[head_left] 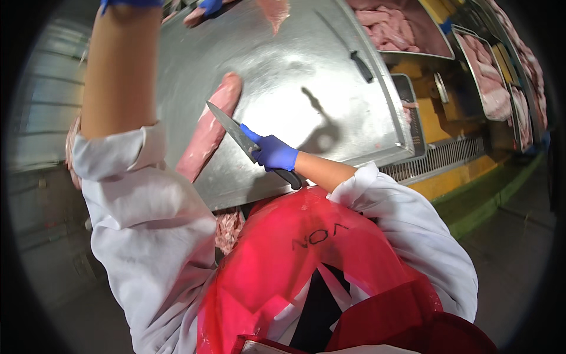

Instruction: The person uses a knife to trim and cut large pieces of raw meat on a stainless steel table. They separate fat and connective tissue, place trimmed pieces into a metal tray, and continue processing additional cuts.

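Note:
My right hand (276,154), in a blue glove, is closed round the black handle of a knife (233,127). Its blade points up and to the left, its tip over a long pink piece of meat (207,130) that looks like a pork loin. That meat lies slantwise on a metal table (277,71). My left arm reaches far forward along the left side. Only the gloved wrist end of my left hand (131,2) shows at the top edge; its fingers are out of the picture.
A second black-handled knife (361,66) lies at the table's right side. Trays of meat (389,29) (486,76) stand beyond the right edge. At the top, another blue-gloved hand (209,6) touches meat (193,17). Meat scraps (229,231) lie below the near edge.

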Demonstrator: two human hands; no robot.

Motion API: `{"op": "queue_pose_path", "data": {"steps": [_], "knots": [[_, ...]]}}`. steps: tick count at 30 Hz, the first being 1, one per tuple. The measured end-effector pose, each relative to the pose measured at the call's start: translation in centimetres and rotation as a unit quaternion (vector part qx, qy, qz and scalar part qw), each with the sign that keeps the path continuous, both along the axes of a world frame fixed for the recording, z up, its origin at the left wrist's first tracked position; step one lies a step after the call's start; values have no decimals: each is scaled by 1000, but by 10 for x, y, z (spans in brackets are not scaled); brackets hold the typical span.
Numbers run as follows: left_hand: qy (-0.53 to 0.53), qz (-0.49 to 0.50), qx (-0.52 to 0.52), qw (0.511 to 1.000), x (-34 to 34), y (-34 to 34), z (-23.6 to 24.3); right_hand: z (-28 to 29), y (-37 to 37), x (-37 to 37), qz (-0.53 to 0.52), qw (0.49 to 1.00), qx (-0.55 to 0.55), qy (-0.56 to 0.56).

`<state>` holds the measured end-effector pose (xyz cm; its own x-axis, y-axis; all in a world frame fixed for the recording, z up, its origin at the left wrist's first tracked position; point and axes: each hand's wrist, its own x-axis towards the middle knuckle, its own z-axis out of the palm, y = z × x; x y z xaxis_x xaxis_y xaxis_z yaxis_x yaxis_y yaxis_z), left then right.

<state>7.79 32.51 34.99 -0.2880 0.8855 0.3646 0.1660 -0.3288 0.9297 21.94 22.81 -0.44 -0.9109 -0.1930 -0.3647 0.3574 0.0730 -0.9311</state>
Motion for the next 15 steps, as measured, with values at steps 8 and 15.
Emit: {"op": "queue_pose_path", "data": {"steps": [8,15], "knots": [[329,-70,-222,915,142,120,-53,-46,77,38,-147,985,55,70],[321,184,-252,894,-42,-125,-323,-78,116,101,-311,944,-111,-18]]}}
